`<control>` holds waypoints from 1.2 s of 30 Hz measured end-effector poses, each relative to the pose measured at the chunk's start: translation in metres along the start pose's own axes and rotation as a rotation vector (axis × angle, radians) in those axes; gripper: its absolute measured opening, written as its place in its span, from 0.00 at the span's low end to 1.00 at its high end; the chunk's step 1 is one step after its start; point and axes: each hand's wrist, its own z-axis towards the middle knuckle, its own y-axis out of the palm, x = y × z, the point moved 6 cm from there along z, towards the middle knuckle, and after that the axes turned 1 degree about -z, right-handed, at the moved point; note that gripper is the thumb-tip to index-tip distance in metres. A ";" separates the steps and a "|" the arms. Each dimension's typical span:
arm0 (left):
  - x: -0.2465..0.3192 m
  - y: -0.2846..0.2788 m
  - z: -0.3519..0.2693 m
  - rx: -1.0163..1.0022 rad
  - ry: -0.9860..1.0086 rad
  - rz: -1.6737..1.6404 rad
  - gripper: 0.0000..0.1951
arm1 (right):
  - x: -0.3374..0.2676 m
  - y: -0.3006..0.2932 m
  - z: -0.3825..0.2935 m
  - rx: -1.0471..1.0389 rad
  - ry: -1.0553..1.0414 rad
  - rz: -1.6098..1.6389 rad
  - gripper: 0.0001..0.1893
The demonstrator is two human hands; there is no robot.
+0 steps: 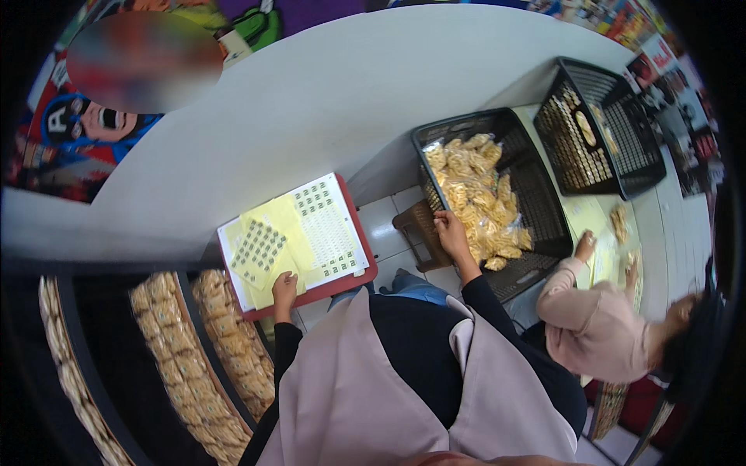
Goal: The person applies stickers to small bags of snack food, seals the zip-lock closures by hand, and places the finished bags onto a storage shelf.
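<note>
My left hand (284, 291) rests on the near edge of yellow sticker sheets (260, 251), its fingers curled; whether it pinches a sheet is unclear. Under them lies a white board (330, 236) with printed marks, on a red table (366, 271). My right hand (451, 233) is at the near left rim of a black plastic basket (527, 180), beside clear bags of yellowish snacks (478, 192) heaped inside. Its fingers are bent near the rim, and whether they grip it cannot be told.
A brown plastic stool (421, 236) stands between table and basket. Another black basket (600, 128) is at the upper right. A co-worker (600, 332) sits at the right, handling snack bags. Racks of packed snacks (180, 361) stand lower left. A white wall (326, 93) curves behind.
</note>
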 end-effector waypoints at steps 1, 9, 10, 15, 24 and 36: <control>0.005 0.001 0.005 -0.028 0.014 -0.002 0.19 | -0.005 -0.006 -0.003 0.015 0.014 0.020 0.12; 0.049 0.003 0.051 -0.183 0.107 0.098 0.19 | 0.012 -0.012 -0.029 0.192 0.174 0.177 0.10; 0.050 0.004 0.059 -0.189 0.122 0.088 0.19 | 0.017 -0.014 -0.032 0.211 0.178 0.171 0.10; 0.026 0.018 0.092 -0.261 0.107 0.072 0.19 | 0.023 -0.020 -0.056 0.281 0.240 0.186 0.11; -0.009 0.046 0.076 -0.280 0.018 0.181 0.18 | 0.037 -0.032 -0.073 0.319 0.264 0.194 0.11; -0.036 0.035 0.043 -0.031 0.017 0.084 0.16 | 0.076 -0.098 -0.007 0.266 0.236 0.073 0.13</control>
